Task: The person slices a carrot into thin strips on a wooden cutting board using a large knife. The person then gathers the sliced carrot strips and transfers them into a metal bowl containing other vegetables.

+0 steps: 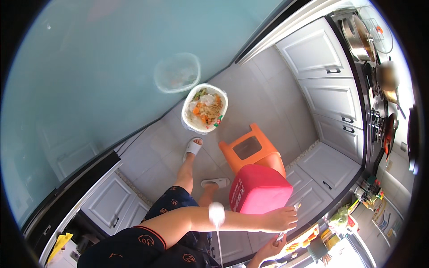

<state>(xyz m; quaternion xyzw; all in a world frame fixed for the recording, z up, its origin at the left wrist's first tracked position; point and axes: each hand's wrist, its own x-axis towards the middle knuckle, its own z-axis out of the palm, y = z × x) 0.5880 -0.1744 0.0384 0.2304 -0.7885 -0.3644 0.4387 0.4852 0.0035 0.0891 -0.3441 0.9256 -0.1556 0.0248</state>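
My left hand (282,219) reaches right across the picture, over a pink box-shaped bin (259,190). A white band (216,212) sits on its forearm, with a thin white cord hanging from it. Its fingertips pinch a small clear packet (297,205). Just below, my right hand (269,248) comes up from the lower edge, its fingers closed on a thin light strip (281,237). Both hands are at the edge of a counter (313,232) that carries colourful packages. What the two small items are is too small to tell.
On the tiled floor stand an orange stool (250,149) and a white-lined waste bin (205,108) holding food scraps. A clear plastic tub (177,72) lies on the teal glass surface (89,80). White cabinets (321,53) and a stove with pots (362,40) run along the right. My feet wear white slippers (192,147).
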